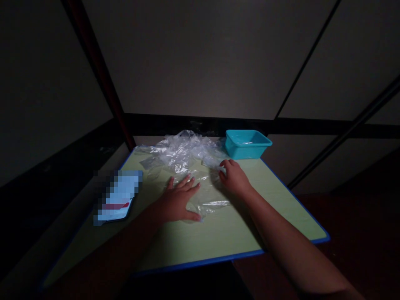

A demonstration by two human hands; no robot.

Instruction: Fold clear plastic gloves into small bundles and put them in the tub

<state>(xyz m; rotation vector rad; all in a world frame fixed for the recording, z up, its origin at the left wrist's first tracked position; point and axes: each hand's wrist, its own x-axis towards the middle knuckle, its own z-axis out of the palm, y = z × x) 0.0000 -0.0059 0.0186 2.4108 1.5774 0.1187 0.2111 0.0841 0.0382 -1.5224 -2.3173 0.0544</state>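
A clear plastic bag [208,189] lies spread on the table between my hands. My left hand [178,200] rests on its left part, fingers spread and palm down. At the bag's right far side, my right hand [233,177] is closed in a pinch on a gathered edge of the plastic. Just beyond both hands is a crumpled heap of clear plastic bags [181,150]. Where the flat bag ends and the heap begins is hard to make out.
A turquoise plastic basket [248,152] stands at the far right corner of the light green table [200,248], which has a blue edge. A phone [120,198], partly blurred out, is at the left. Cabinet-like panels [200,62] rise behind the table.
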